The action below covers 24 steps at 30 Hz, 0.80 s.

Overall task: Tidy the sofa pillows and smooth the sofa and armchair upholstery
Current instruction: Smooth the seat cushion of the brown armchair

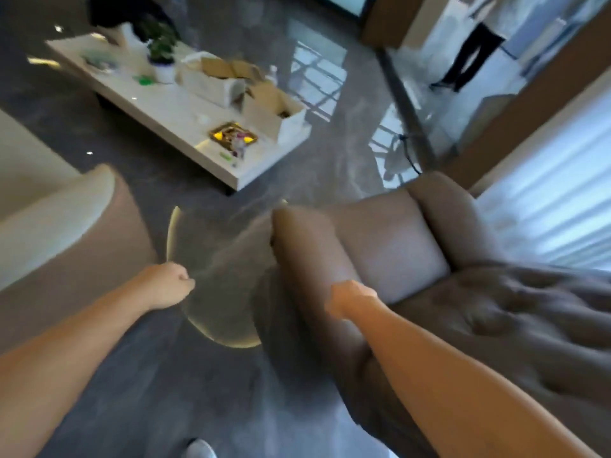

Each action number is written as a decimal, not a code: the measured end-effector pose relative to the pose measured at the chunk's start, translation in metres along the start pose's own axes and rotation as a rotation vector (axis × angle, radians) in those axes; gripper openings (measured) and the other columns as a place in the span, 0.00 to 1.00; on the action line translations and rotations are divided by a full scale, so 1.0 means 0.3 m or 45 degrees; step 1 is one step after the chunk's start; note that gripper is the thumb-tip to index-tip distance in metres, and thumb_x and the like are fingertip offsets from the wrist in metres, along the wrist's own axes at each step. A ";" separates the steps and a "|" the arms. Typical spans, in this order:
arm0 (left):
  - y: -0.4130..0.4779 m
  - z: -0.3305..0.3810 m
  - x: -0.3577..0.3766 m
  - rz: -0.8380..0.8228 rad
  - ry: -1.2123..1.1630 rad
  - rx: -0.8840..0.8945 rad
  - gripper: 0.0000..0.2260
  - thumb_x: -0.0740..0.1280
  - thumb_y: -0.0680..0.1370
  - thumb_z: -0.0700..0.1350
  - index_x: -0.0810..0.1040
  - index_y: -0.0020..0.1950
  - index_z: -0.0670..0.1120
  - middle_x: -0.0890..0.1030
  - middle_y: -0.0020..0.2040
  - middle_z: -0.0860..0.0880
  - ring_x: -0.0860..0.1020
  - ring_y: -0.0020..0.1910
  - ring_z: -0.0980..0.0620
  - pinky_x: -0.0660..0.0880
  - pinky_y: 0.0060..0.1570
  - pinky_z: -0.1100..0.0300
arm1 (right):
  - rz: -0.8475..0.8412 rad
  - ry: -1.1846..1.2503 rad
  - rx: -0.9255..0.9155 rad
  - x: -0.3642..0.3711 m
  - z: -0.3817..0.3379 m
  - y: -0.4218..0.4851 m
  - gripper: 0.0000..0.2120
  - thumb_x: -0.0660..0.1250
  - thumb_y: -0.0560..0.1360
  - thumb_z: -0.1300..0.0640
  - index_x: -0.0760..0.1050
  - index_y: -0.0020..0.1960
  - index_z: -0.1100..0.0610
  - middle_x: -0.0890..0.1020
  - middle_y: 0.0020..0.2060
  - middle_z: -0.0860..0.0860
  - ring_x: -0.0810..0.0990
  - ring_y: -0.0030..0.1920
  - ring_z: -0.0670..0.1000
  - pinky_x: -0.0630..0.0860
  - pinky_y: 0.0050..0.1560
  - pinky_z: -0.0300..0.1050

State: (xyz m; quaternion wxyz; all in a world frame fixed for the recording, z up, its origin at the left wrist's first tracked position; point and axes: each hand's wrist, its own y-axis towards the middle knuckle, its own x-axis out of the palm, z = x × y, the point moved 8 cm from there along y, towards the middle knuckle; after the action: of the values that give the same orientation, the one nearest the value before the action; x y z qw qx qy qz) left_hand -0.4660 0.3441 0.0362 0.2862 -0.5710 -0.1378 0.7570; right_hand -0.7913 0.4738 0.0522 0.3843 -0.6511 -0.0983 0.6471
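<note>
Armchair (390, 246) upholstery fills the right half of the view: a tan chair with two rounded arms, a paler seat cushion (393, 239) between them, and a tufted, buttoned backrest (515, 312) at the lower right, nearest the camera. The right hand (350, 297) is curled into a loose fist, holding nothing, and sits over the near arm of the chair beside the seat cushion; blur makes it impossible to tell whether the knuckles touch the fabric. The right forearm crosses the backrest from the lower right corner. The left hand (168, 285) is also closed in a loose fist and empty, out over the dark glossy floor (165, 391), to the left of the armchair and apart from it. Under and just beyond that hand lies a round glass side surface (211, 259) with a thin gold rim, standing between the armchair and the sofa (59, 226), whose pale, curved arm takes up the left edge. Further back stands a long white low surface (172, 110) carrying open cardboard boxes (244, 90), a potted plant (162, 47) and a small tray of bright items (233, 137). A person's legs (466, 57) in dark trousers show at the top right. The whole view is motion-blurred.
</note>
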 end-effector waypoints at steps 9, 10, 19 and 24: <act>-0.500 1.034 0.339 -0.123 0.170 0.301 0.13 0.61 0.76 0.53 0.82 0.48 0.47 0.83 0.50 0.46 0.79 0.51 0.44 0.76 0.53 0.54 | 0.130 0.139 0.191 0.261 1.032 -0.519 0.19 0.60 0.77 0.46 0.74 0.65 0.50 0.78 0.64 0.54 0.75 0.65 0.59 0.69 0.57 0.53; -0.564 1.164 0.397 -0.143 0.190 0.356 0.14 0.62 0.76 0.53 0.82 0.48 0.46 0.83 0.51 0.45 0.79 0.53 0.43 0.75 0.54 0.55 | 0.129 0.139 0.227 0.298 1.154 -0.593 0.19 0.60 0.77 0.46 0.73 0.66 0.50 0.77 0.65 0.54 0.74 0.67 0.59 0.68 0.61 0.55; -0.880 2.048 0.837 -0.304 0.352 0.786 0.21 0.60 0.75 0.57 0.75 0.64 0.49 0.76 0.65 0.45 0.75 0.62 0.43 0.73 0.62 0.49 | 0.340 0.203 0.275 0.363 1.816 -0.844 0.28 0.60 0.77 0.46 0.61 0.76 0.40 0.60 0.77 0.50 0.56 0.75 0.59 0.64 0.69 0.63; -0.784 2.314 0.974 -0.279 0.353 0.698 0.37 0.59 0.71 0.69 0.62 0.74 0.50 0.69 0.71 0.44 0.69 0.69 0.39 0.69 0.66 0.45 | 0.354 0.263 0.231 0.325 2.023 -0.675 0.27 0.55 0.78 0.36 0.57 0.76 0.35 0.54 0.80 0.48 0.46 0.79 0.60 0.51 0.69 0.79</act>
State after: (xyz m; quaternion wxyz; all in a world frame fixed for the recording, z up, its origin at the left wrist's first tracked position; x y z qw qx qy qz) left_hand -1.1096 0.7866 0.1477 0.5251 -0.5522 0.0506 0.6456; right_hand -1.2599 0.9000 0.1852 0.3562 -0.6842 0.0913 0.6298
